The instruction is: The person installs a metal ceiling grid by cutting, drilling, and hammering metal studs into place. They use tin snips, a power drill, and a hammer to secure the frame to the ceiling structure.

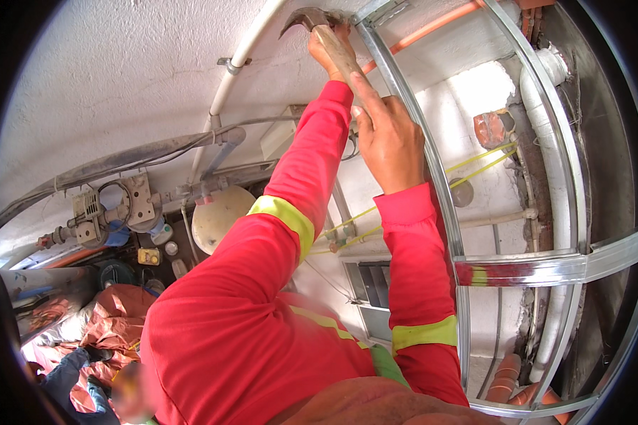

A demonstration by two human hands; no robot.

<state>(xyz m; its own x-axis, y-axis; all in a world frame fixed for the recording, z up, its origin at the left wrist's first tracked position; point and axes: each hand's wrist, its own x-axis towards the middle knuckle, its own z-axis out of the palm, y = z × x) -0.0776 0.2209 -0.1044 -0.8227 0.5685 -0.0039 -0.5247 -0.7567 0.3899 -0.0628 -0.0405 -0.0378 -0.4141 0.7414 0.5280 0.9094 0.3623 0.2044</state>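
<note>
My right hand (pixel 393 142) grips the wooden handle of a claw hammer (pixel 340 57), its index finger stretched along the wood. The dark steel head points up and left, close to the white wall surface. Behind the hammer, my left hand (pixel 325 57) is raised against that surface, beside the end of a metal stud (pixel 397 85). Its fingers are bent near the hammer head; what they pinch, if anything, is hidden by the hammer. Both arms are stretched upward in red sleeves with yellow bands.
A galvanised cross channel (pixel 524 270) joins the studs on the right. Orange conduit (pixel 432 30) passes behind them. A white pipe (pixel 223 88) and a grey pipe with cables (pixel 120 159) run at left, above a rounded tank (pixel 223 216). Another person's jeans-clad leg (pixel 67 375) shows lower left.
</note>
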